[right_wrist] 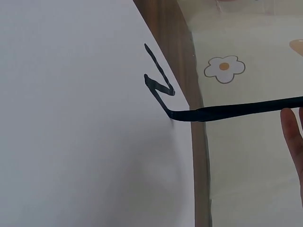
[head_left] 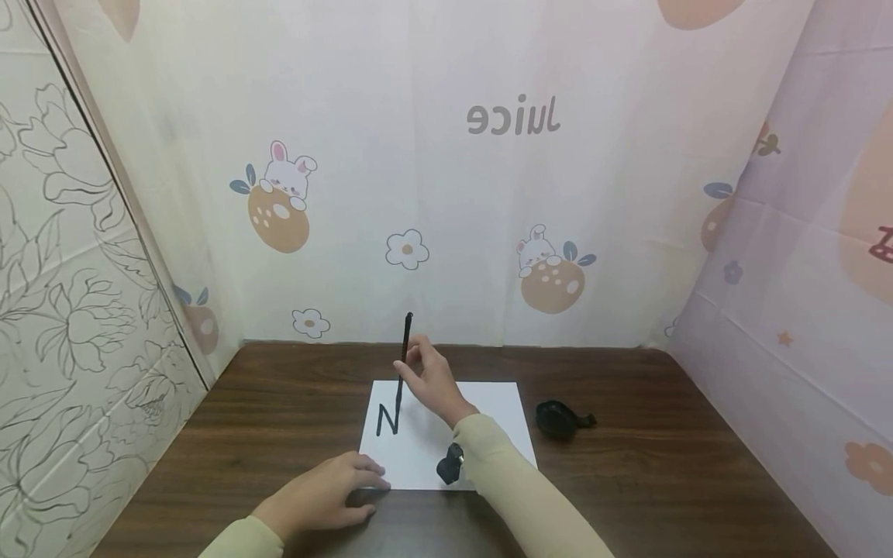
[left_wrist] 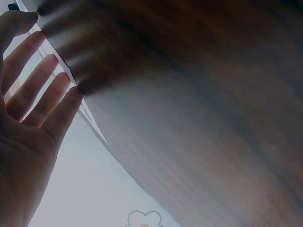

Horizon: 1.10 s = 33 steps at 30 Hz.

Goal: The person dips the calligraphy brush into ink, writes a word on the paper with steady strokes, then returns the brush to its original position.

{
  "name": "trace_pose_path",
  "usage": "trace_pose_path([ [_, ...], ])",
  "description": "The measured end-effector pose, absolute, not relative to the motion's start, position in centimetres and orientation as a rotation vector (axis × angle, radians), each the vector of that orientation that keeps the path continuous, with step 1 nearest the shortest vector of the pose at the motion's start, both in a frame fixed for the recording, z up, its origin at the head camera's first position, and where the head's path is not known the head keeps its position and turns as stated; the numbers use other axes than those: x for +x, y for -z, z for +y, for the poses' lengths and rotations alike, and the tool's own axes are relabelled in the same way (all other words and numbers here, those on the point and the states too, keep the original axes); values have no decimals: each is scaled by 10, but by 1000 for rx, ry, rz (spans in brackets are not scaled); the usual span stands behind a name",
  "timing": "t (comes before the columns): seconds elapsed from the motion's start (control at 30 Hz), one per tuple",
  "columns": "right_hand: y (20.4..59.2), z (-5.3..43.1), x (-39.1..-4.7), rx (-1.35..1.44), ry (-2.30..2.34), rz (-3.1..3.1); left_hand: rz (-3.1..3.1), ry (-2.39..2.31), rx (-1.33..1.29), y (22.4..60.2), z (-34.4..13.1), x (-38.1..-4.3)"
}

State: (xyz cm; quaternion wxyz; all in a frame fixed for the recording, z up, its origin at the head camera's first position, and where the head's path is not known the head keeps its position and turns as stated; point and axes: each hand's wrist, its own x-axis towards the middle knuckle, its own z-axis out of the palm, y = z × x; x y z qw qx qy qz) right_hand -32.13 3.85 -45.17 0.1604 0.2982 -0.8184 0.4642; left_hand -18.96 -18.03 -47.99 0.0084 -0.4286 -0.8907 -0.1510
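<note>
My right hand (head_left: pixel 434 381) pinches a thin black writing brush (head_left: pixel 405 346), held nearly upright over the white paper (head_left: pixel 432 457). In the right wrist view the dark tip of the brush (right_wrist: pixel 236 111) meets the end of a stroke on the sheet. A black letter N (head_left: pixel 387 420) stands at the paper's left side. At the near left corner of the sheet, my left hand (head_left: pixel 326 490) rests with its fingertips on the paper's edge. The left wrist view has the left hand (left_wrist: pixel 31 109) with its fingers extended and slightly spread, holding nothing.
A small black rounded object with a short stem (head_left: pixel 558 420) lies right of the paper on the brown wooden table (head_left: pixel 642 480). Behind the table hangs a patterned curtain (head_left: pixel 446 186), and more patterned cloth closes off the left and right sides.
</note>
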Motion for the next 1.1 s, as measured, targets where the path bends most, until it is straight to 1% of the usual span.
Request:
trace_pose_path([
  [0.53,455,37,-323,834,-1300,-2309,-2829,483,-1322,478,-179,-188],
  [1.1,457,37,-328,862,-1309,-2270,-2675,430,-1385,484,-181,-190],
])
